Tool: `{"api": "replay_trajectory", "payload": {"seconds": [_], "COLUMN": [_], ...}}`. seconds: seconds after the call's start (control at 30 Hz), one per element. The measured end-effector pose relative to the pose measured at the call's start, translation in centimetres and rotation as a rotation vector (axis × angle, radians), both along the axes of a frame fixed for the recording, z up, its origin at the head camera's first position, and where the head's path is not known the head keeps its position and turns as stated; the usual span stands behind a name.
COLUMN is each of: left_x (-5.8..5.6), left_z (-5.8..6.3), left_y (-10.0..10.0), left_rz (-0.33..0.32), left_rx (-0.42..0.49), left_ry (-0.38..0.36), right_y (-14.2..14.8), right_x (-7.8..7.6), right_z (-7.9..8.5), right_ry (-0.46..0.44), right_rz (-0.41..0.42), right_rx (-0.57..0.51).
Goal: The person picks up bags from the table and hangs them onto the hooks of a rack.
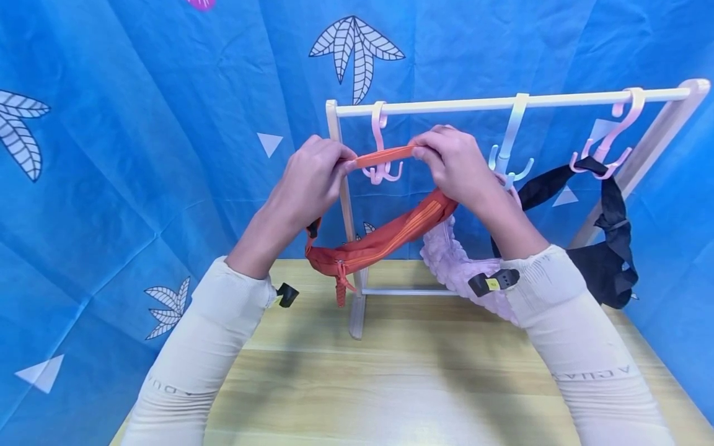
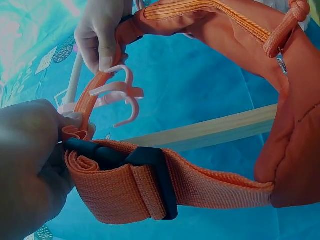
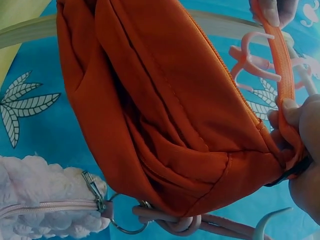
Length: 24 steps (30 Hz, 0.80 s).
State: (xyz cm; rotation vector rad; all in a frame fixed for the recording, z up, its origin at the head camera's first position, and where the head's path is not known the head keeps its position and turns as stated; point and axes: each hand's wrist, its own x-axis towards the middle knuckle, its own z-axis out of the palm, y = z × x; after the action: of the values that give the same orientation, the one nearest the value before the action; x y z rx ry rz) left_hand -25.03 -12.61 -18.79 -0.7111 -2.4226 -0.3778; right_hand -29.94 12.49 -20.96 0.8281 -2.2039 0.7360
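Observation:
An orange waist bag (image 1: 385,238) hangs below both hands by its webbing strap (image 1: 385,155). My left hand (image 1: 313,176) pinches one end of the strap between thumb and fingers. The other end is pinched by my right hand (image 1: 458,164), so a short stretch runs nearly straight between them. That stretch crosses in front of a pink hook (image 1: 379,127) on the rack's bar. In the left wrist view, a black buckle (image 2: 159,182) and a folded length of strap sit beside the left hand. The bag's zipper cord (image 1: 341,288) dangles at its left end.
A wooden rack (image 1: 446,108) stands on the table (image 1: 390,384). Right of the bag, a blue hook (image 1: 509,136) and another pink hook (image 1: 621,133) hang from the bar. A fluffy lilac bag (image 1: 460,266) and a black bag (image 1: 608,272) hang there. Behind is a blue curtain (image 1: 184,124).

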Motion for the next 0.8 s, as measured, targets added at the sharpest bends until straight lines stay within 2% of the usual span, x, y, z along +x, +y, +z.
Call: {"api": "replay_trajectory", "payload": {"seconds": [0.17, 0.57, 0.8], "left_x": [-0.2, -0.2, -0.4], "left_z": [-0.3, -1.4, -2.2], "left_y": [-0.1, -0.6, -1.0], "left_rz": [0.008, 0.009, -0.006], "left_rx": [-0.005, 0.014, 0.032], "left_ry": [-0.031, -0.089, -0.081], "right_y": [0.0, 0.0, 0.0], "right_x": [0.0, -0.1, 0.1], "right_z": [-0.2, -1.1, -1.8], "right_ry": [-0.051, -0.085, -0.094], "right_rz": [-0.021, 0.004, 0.009], "right_rx": [0.022, 0.056, 0.071]}}
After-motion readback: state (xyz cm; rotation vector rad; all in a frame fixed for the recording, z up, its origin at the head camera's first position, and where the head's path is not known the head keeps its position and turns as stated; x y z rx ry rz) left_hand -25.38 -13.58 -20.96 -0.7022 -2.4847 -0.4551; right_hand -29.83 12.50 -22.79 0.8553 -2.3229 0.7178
